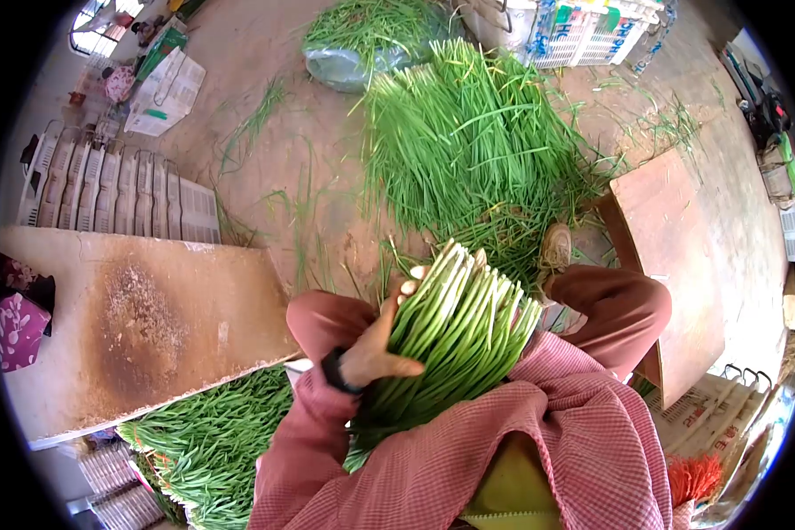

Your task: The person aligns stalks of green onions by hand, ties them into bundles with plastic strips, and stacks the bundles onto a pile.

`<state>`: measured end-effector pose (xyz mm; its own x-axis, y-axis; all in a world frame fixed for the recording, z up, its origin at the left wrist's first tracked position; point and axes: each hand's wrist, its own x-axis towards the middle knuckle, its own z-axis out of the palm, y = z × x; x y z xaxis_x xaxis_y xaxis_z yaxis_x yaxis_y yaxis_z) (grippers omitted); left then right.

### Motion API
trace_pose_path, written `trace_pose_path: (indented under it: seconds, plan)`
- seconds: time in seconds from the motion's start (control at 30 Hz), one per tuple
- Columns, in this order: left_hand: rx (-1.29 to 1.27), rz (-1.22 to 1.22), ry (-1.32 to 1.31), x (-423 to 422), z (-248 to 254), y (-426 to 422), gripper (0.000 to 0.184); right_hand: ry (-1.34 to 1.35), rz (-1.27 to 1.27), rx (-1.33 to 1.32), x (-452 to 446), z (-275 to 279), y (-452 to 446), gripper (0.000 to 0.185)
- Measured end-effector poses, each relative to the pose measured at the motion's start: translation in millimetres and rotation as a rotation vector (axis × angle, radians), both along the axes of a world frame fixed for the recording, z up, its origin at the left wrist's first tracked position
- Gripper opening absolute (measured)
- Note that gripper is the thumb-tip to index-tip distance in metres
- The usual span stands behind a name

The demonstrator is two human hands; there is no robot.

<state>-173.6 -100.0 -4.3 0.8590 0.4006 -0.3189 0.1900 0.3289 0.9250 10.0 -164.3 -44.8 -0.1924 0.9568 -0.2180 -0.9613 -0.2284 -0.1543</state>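
A thick bundle of green stalks with pale cut ends (455,327) lies over my lap, its pale ends pointing away from me. My left hand (382,346), with a black band at the wrist, is wrapped round the bundle's left side, thumb on top and fingertips near the pale ends. The right sleeve (583,371) reaches to the bundle's right side; my right hand is hidden there, and its fingers cannot be made out. Beyond the bundle, a large heap of similar green stalks (477,141) is spread on the floor.
A stained board (194,309) stands at the left, above more greens (221,442). Another wooden board (680,265) is at the right. White crates (124,190) stand at the left. A plastic bag of greens (344,66) and a white crate (592,35) sit at the back.
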Motion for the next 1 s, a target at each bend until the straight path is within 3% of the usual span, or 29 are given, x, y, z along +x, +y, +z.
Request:
trace_pose_path:
  seconds: [0.07,0.13,0.2,0.27,0.3,0.33,0.37,0.4,0.43,0.5,0.53,0.6,0.67,0.73,0.8,0.83,0.87,0.9,0.93,0.97,1.0]
  plan:
    - [-0.659,-0.138,-0.013,21.1,-11.3,-17.1,0.091,0.180,0.032,0.141,-3.3,-13.3,16.1,0.044]
    - [-0.849,-0.156,-0.123,25.3,-22.6,-32.6,0.087,0.391,0.050,0.495,17.3,-32.8,35.2,0.044]
    - [-0.895,-0.203,-0.102,26.2,-29.3,-29.7,0.087,-0.015,0.132,0.312,41.1,-24.7,36.4,0.039]
    - [-0.927,-0.226,-0.090,25.6,-32.9,-35.5,0.087,-0.116,-0.064,0.170,77.1,4.5,50.0,0.032]
    - [-0.920,-0.207,-0.119,24.0,-32.8,-39.4,0.087,-0.146,-0.405,-0.436,102.2,57.9,53.3,0.028]
    - [-0.909,-0.192,-0.138,20.5,-32.3,-41.2,0.086,-0.054,-0.548,0.164,140.7,36.9,55.0,0.028]
    - [-0.896,-0.166,-0.165,16.9,-37.6,-42.2,0.083,-0.182,-0.484,0.653,181.4,42.0,62.7,0.031]
    - [-0.895,-0.165,-0.162,16.6,-36.7,-41.9,0.083,-0.179,-0.486,0.654,161.0,65.4,55.6,0.031]
    - [-0.954,-0.159,-0.153,16.8,-35.6,-41.7,0.080,-1.006,-0.397,0.564,119.6,95.9,41.5,0.033]
    - [-0.996,-0.188,-0.172,20.0,-41.0,-39.8,0.076,-1.830,-0.260,0.368,97.3,106.8,14.5,0.043]
    - [-1.003,-0.204,-0.161,17.3,-43.1,-42.2,0.076,-1.680,0.008,0.265,97.2,89.0,1.4,0.054]
    - [-0.864,-0.029,-0.170,13.1,-38.9,-47.0,0.075,-0.882,-0.206,-0.013,126.7,-2.5,-19.1,0.083]
    - [-0.932,0.010,-0.152,9.2,-26.2,-41.7,0.075,-0.766,-0.302,-0.208,117.0,9.9,-61.5,0.086]
    - [-0.845,0.078,-0.151,16.0,-19.9,-42.4,0.074,-0.652,-0.316,-0.504,78.1,41.5,-86.7,0.084]
    - [-0.668,0.039,-0.045,28.4,-15.6,-48.8,0.071,-0.670,-0.474,0.239,26.8,-24.0,-84.7,0.088]
    - [-0.496,-0.147,0.000,33.8,-23.5,-49.6,0.071,-0.662,-0.420,0.085,18.5,-8.7,-68.7,0.084]
    - [-0.513,-0.171,0.024,30.7,-25.6,-47.1,0.073,-0.649,-0.358,-0.062,16.4,12.9,-51.8,0.082]
    - [-0.468,-0.162,0.050,31.3,-13.7,-42.4,0.074,-0.503,-0.310,-0.085,19.2,29.7,-41.9,0.068]
    - [-0.421,-0.151,0.078,30.5,0.1,-34.6,0.075,-0.530,-0.322,-0.080,17.2,33.0,-38.1,0.058]
    - [-0.164,-0.298,0.083,24.9,5.6,-22.0,0.077,-0.521,-0.317,0.001,18.1,35.3,-37.4,0.058]
    - [-0.104,-0.271,0.013,24.9,15.1,-16.7,0.080,-0.519,-0.305,0.079,20.6,38.7,-37.0,0.058]
